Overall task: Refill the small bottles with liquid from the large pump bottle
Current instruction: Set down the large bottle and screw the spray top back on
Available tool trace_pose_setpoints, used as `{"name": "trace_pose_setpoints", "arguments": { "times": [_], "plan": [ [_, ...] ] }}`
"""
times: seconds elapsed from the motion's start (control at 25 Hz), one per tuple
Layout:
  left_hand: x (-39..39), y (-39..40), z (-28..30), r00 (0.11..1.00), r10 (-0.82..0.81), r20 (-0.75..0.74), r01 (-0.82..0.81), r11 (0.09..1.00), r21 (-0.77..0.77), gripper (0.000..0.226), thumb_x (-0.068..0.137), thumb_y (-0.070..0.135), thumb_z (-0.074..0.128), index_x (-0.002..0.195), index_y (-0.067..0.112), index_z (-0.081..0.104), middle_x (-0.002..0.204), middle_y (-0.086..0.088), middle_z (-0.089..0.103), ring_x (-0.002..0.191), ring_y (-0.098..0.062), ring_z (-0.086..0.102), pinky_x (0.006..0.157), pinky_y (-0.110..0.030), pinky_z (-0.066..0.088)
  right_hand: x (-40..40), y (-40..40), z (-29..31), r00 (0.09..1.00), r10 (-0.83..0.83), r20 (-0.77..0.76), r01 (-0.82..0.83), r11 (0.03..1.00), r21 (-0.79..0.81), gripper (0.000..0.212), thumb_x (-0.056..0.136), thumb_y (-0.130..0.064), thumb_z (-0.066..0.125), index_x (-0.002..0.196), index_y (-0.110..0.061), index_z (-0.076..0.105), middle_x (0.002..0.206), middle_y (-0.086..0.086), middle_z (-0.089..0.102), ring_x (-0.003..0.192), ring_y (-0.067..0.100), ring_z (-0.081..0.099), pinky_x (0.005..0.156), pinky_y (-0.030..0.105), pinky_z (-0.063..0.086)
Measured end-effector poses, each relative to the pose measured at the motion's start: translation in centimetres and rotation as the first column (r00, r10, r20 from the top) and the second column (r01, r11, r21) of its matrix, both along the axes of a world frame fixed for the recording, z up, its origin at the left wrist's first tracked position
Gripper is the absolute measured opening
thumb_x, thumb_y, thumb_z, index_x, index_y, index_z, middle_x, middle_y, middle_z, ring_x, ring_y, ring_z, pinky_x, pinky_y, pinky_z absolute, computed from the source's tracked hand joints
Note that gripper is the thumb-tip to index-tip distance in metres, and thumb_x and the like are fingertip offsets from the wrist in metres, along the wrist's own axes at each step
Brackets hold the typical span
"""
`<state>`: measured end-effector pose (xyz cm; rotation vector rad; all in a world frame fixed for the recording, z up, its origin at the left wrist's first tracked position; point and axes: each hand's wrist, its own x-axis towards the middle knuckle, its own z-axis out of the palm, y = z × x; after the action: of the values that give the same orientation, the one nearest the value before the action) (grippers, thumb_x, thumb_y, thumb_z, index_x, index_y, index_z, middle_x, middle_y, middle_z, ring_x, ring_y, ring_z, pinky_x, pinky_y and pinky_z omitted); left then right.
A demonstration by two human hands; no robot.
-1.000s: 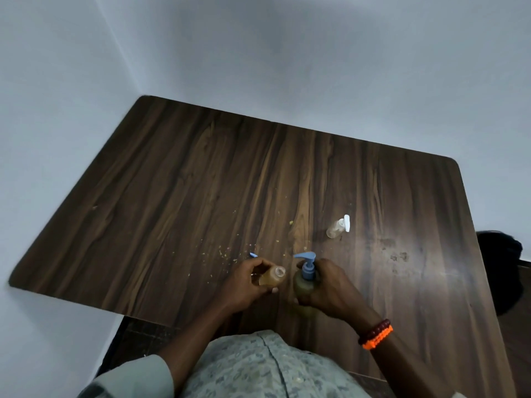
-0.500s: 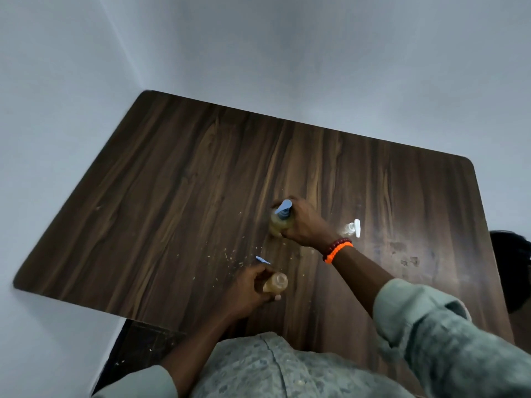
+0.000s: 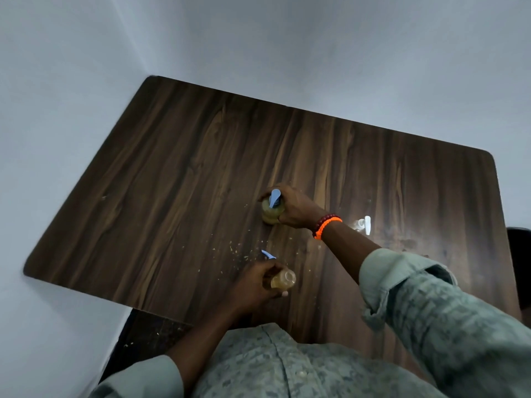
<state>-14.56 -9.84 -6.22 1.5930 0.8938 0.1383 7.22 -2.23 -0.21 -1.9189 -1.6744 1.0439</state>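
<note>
My right hand is wrapped around the large pump bottle, which has yellowish liquid and a blue pump head and stands on the dark wooden table near its middle. My left hand grips a small open bottle of amber liquid near the table's front edge. A small blue pump cap lies just beyond my left hand. A small clear bottle with a white pump lies on the table to the right of my right wrist.
Small crumbs are scattered on the table between the two hands. Grey walls close the table in at the back and left. A dark object sits off the table's right edge.
My right hand has carried the large pump bottle away from the small bottle to the table's middle, where it now stands. My left hand has kept hold of the small bottle in place.
</note>
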Motion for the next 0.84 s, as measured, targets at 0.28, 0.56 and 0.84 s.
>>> {"name": "trace_pose_setpoints", "arguments": {
  "times": [0.28, 0.56, 0.84],
  "plan": [
    [0.1, 0.0, 0.9, 1.000, -0.005, 0.010, 0.005, 0.999, 0.036, 0.049, 0.071, 0.040, 0.088, 0.105, 0.066, 0.066, 0.114, 0.034, 0.073, 0.111, 0.009, 0.069, 0.090, -0.006, 0.052, 0.2, 0.3, -0.5, 0.998, -0.034, -0.056, 0.025, 0.988, -0.153, 0.038, 0.091, -0.028, 0.076, 0.123, -0.028, 0.057, 0.114, -0.010, 0.055, 0.113, 0.019, 0.059, 0.092, 0.030, 0.044],
    [-1.6, -0.5, 1.2, 0.999, 0.023, 0.047, -0.024, 0.999, 0.030, 0.044, 0.078, 0.015, 0.091, 0.109, 0.040, 0.073, 0.112, 0.014, 0.079, 0.110, -0.004, 0.074, 0.096, -0.026, 0.059, 0.9, -2.2, 0.2, 0.984, -0.102, 0.143, 0.129, 0.974, -0.187, 0.082, 0.085, -0.008, 0.079, 0.154, -0.011, 0.037, 0.152, 0.018, 0.049, 0.136, 0.036, 0.053, 0.104, 0.040, 0.049],
    [-4.5, 0.4, 0.8, 0.999, 0.020, 0.050, -0.019, 1.000, -0.012, 0.040, 0.078, 0.002, 0.090, 0.112, 0.012, 0.072, 0.117, -0.007, 0.078, 0.116, -0.023, 0.074, 0.108, -0.049, 0.057, -5.5, -9.2, -3.8, 0.868, -0.496, 0.013, 0.465, 0.805, -0.369, 0.034, 0.085, -0.032, 0.084, 0.100, -0.004, 0.071, 0.093, 0.016, 0.080, 0.087, 0.033, 0.078, 0.079, 0.049, 0.065]
  ]
}}
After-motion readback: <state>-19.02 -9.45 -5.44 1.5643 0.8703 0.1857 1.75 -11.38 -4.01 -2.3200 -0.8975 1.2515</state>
